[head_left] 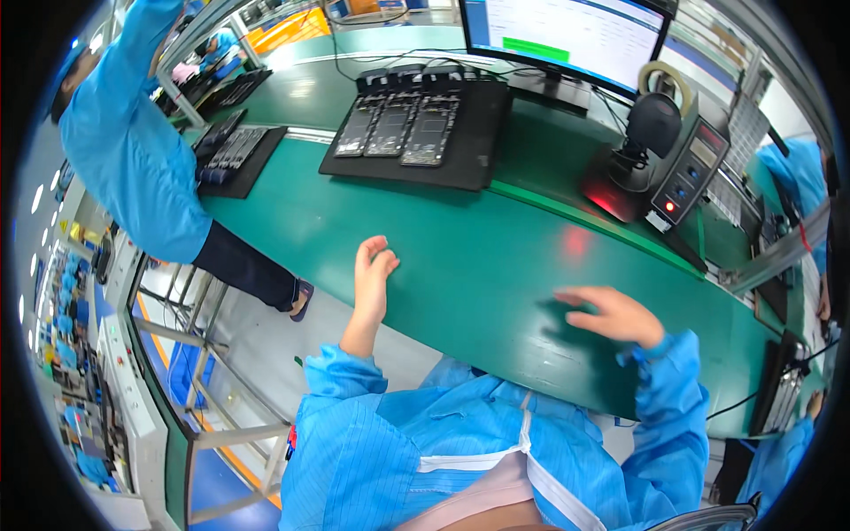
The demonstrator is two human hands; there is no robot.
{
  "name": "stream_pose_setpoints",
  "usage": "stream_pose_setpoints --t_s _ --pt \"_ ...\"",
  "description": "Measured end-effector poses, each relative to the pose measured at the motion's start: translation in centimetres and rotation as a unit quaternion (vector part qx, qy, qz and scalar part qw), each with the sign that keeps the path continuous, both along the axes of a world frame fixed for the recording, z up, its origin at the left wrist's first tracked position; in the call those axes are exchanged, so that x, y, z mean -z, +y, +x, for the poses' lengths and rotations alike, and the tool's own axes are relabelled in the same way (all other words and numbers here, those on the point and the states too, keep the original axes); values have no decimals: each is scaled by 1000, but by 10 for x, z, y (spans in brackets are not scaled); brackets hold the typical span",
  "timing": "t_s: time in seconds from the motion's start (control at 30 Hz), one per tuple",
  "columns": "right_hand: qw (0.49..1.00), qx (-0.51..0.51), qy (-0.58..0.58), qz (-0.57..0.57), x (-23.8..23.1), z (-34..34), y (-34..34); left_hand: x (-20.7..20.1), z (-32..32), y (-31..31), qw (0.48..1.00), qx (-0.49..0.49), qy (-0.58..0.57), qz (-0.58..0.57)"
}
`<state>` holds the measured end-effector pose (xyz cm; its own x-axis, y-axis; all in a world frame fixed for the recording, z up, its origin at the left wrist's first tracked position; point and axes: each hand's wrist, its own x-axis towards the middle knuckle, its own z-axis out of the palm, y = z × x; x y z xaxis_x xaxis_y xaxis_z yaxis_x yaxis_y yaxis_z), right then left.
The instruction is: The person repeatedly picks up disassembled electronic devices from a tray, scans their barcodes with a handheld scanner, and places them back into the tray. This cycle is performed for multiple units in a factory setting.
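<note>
Over the near part of the green workbench (pixel 460 265), my left hand (pixel 373 281) is raised with nothing in it, its fingers loosely bent and the thumb apart. My right hand (pixel 617 316) hovers palm down above the bench on the right, fingers stretched out and empty, its shadow falling beneath. Beyond my hands lies a black mat (pixel 478 146) bearing three opened phones (pixel 386 126) side by side. Their far ends meet black connectors (pixel 403 75) with cables running off. Neither hand touches the phones.
A monitor (pixel 567 40) stands behind the mat. To its right are a black scanner (pixel 651 128) on a stand, casting red light, and a power supply (pixel 695 168). A person in blue (pixel 133 168) stands at left by another phone mat (pixel 252 164). More blue sleeves show at right.
</note>
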<state>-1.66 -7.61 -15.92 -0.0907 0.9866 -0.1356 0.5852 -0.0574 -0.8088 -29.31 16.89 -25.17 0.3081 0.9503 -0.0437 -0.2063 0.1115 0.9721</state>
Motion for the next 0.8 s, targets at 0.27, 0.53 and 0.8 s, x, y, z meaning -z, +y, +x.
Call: stream_pose_setpoints --t_s 0.27,0.53,0.8 --pt "925 233 265 144 29 -2 167 -1 14 117 985 -126 -99 -63" --pt "898 297 292 144 28 -9 238 15 -31 302 892 -208 312 254" --pt "927 312 145 152 49 19 262 -53 19 291 846 -21 510 152"
